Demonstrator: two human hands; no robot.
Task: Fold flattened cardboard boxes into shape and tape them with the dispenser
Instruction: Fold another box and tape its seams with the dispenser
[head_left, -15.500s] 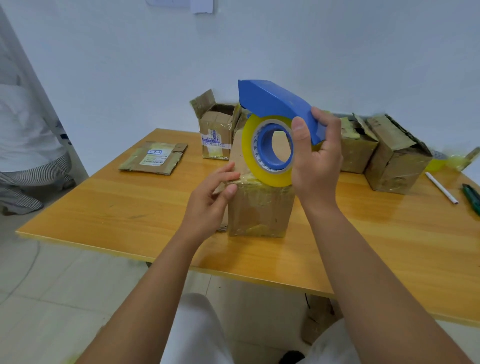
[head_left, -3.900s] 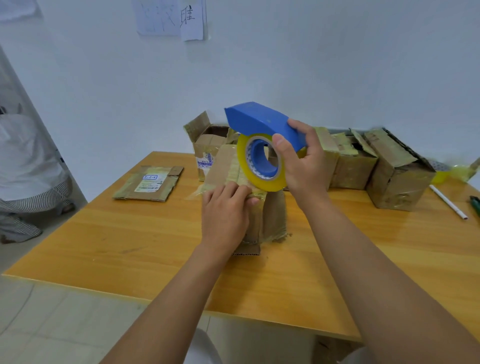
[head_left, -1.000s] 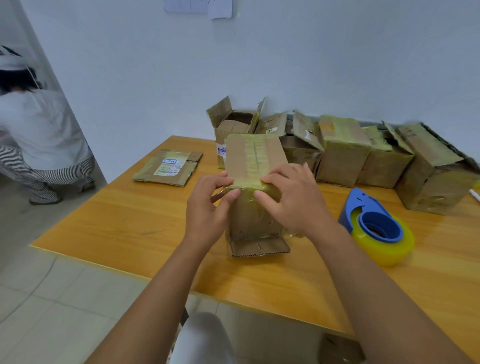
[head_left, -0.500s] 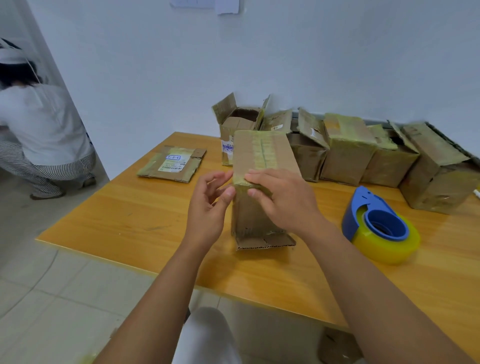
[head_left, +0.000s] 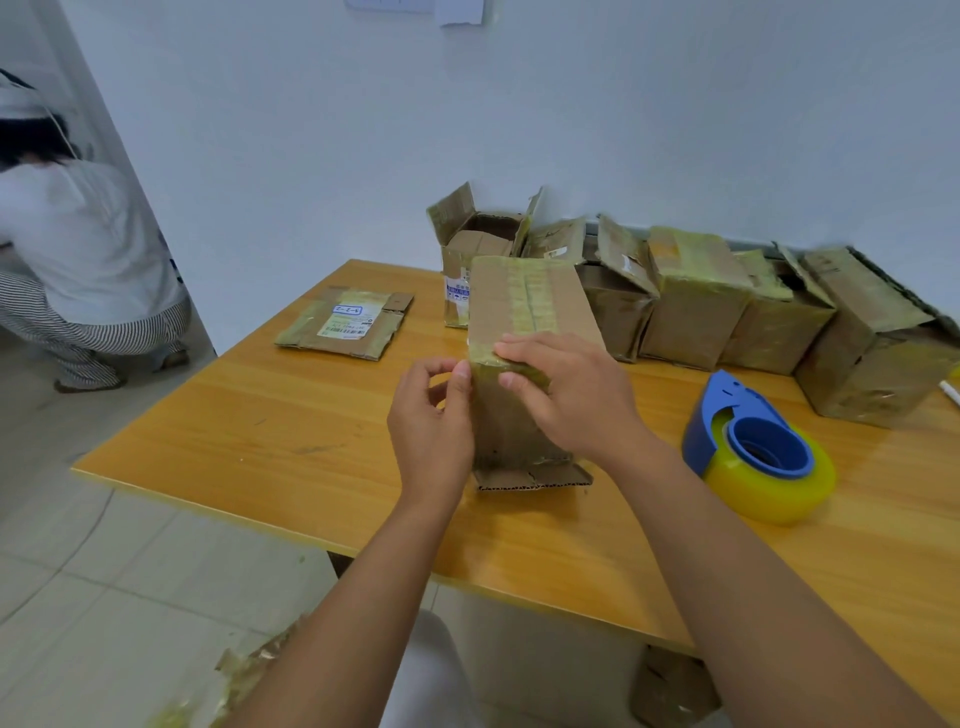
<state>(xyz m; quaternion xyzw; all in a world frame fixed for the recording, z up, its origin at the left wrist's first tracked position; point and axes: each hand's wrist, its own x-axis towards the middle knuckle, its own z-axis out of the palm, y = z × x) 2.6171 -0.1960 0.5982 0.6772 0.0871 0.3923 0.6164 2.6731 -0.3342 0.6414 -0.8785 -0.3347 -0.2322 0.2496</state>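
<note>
A taped cardboard box (head_left: 524, 306) stands upright in the middle of the wooden table (head_left: 270, 441), one loose flap sticking out at its base. My right hand (head_left: 566, 395) lies over its near top edge, fingers pressing the tape down onto the front face. My left hand (head_left: 434, 415) is at the box's left edge, thumb and fingertips touching the tape end there. The blue tape dispenser (head_left: 753, 452) with its yellowish roll lies on the table to the right, in neither hand.
A flattened box (head_left: 345, 323) lies at the back left of the table. A row of several folded boxes (head_left: 696, 301) lines the wall, one open-topped (head_left: 483, 244). A white pen (head_left: 949, 392) pokes in at the right edge. A person (head_left: 78, 270) crouches at the far left.
The dispenser, earlier held over the box in my right hand, now lies on the table. Over the last second both hands have been smoothing the tape at the box's near top edge.
</note>
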